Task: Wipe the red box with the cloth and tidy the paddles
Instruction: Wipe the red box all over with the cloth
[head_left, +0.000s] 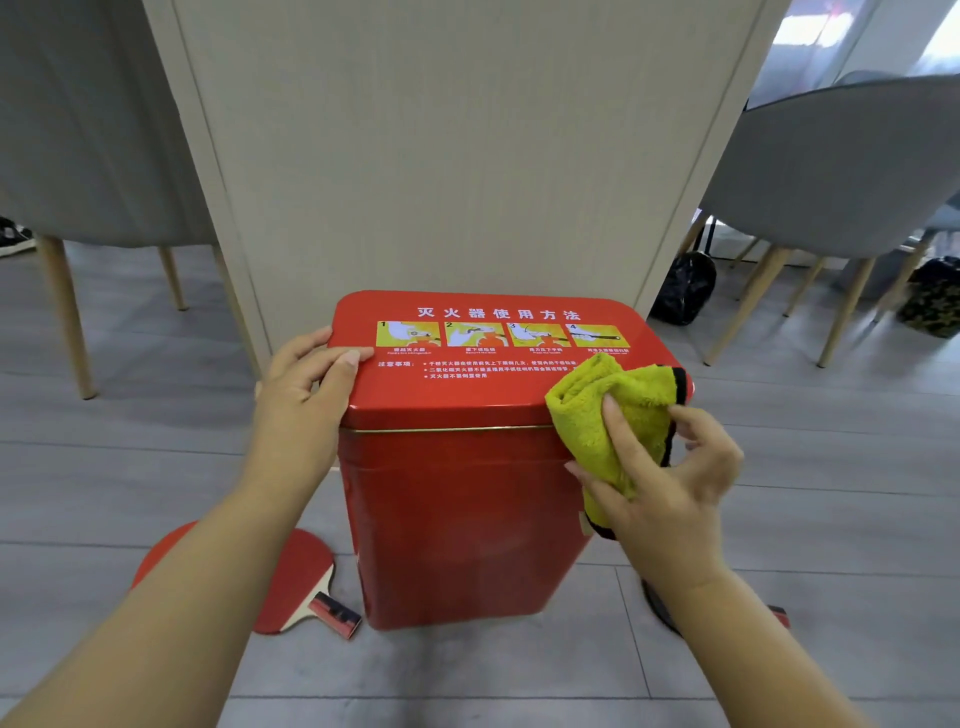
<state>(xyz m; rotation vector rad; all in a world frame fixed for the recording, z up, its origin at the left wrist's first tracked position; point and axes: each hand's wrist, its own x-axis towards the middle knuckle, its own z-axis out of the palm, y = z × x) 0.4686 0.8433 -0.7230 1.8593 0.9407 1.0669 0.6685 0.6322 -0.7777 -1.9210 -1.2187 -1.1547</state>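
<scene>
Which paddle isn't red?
The dark paddle on the floor right of the red box, partly behind the right forearm. Both paddles left of the box are red.

Our right forearm hides most of a dark paddle; our left forearm covers part of a red wooden-handled paddle. We cannot read the red metal box's small print.

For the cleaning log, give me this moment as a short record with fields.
box: red box upright on the floor, lid closed
left hand: left hand grips the lid's left edge
right hand: right hand holds the cloth at the lid's front right corner
paddles: red paddle on the floor left of the box; dark paddle partly hidden behind the right forearm
</scene>
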